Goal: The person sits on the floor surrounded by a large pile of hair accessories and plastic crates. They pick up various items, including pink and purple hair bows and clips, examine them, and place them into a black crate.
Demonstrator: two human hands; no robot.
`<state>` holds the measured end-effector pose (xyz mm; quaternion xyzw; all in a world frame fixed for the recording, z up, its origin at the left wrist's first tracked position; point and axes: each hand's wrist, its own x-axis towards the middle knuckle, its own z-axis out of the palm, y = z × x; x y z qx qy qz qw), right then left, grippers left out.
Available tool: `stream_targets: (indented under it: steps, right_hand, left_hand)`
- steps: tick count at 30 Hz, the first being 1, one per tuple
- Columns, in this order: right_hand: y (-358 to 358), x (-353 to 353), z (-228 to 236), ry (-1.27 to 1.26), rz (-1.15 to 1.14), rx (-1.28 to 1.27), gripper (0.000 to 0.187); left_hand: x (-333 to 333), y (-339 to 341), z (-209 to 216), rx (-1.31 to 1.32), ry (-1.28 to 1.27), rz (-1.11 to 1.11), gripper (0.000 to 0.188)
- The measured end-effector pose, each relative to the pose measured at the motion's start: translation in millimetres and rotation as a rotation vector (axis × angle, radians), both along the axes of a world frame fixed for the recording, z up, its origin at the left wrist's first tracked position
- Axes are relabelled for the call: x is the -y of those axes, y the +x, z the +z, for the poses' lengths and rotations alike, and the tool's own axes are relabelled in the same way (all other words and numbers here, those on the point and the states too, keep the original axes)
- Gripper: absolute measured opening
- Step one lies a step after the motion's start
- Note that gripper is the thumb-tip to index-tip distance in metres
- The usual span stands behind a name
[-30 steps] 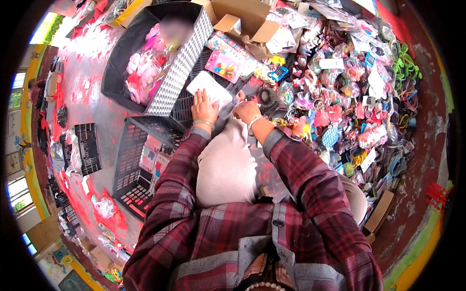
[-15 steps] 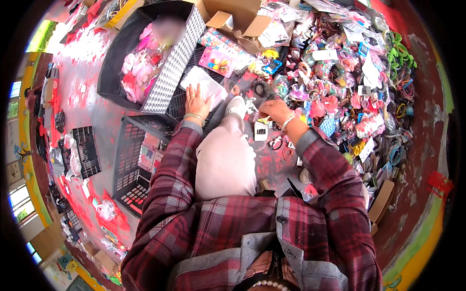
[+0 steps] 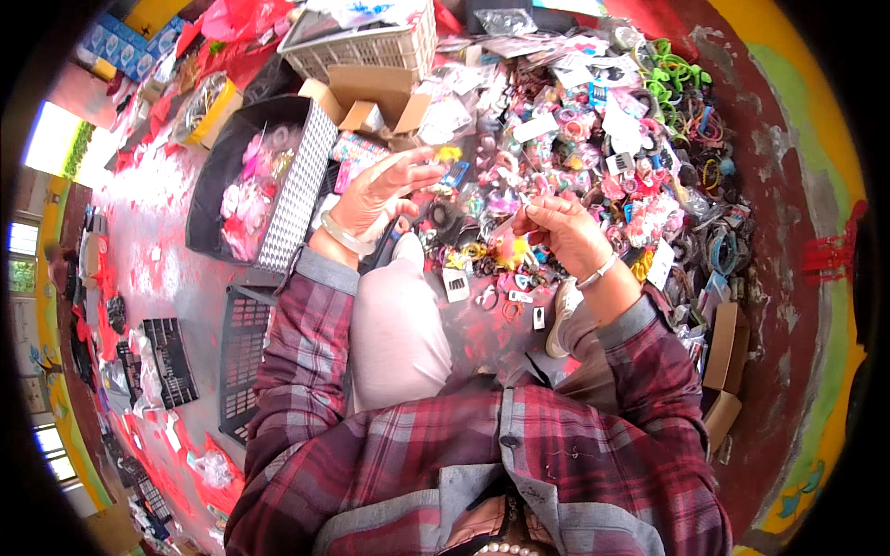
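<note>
My left hand (image 3: 382, 199) is raised over the near-left edge of a large heap of hair accessories (image 3: 593, 167). Its fingers are apart and hold nothing. Across from it, my right hand (image 3: 570, 232) is closed in a pinch above the heap's near edge. A small pale bit shows at its fingertips, too little to name. Just below those fingertips is a yellow and pink item (image 3: 512, 250); whether it hangs from the pinch or lies on the heap I cannot tell. A white card (image 3: 455, 284) and several hair ties (image 3: 512, 310) lie on the floor between my feet.
Left of the heap stands a black bin (image 3: 283, 222) with a houndstooth side, holding pink items. A dark plastic crate (image 3: 243, 361) sits by my left leg. Beyond are an open cardboard box (image 3: 375, 88) and a beige basket (image 3: 362, 51). Cardboard (image 3: 725, 347) lies at right.
My left hand has come off the white sheet beside the bin and lifted toward the heap. My right hand stays pinched and is now higher in view. The view has shifted, showing the beige basket.
</note>
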<state>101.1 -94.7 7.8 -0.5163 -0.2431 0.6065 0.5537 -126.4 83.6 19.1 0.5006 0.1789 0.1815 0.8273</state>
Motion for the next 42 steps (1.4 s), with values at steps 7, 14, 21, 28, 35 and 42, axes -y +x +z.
stream_targets:
  steps: [7,14,21,28,35,42]
  right_hand:
    - [29.8,27.6,16.8,0.112,-0.049,-0.049,0.016]
    - [61.7,41.8,11.8,0.101,-0.147,0.008,0.016]
    - [68.9,45.0,12.8,0.079,-0.185,0.087,0.016]
    - [68.6,30.0,14.2,0.228,-0.442,0.040,0.016]
    - [72.6,27.6,18.1,0.186,-0.450,0.066,0.016]
    - [67.7,25.6,6.6,0.021,-0.449,-0.027,0.017]
  left_hand:
    - [44.0,91.4,55.2,0.018,-0.057,0.180,0.029]
    - [59.5,126.4,32.9,0.139,-0.146,0.223,0.027]
    - [54.3,136.5,27.6,0.210,-0.130,0.242,0.031]
    - [46.7,132.2,13.9,0.154,-0.293,0.218,0.026]
    - [38.1,130.7,-5.0,-0.028,0.157,0.570,0.036]
    - [85.9,137.2,14.5,-0.094,1.505,0.234,0.061]
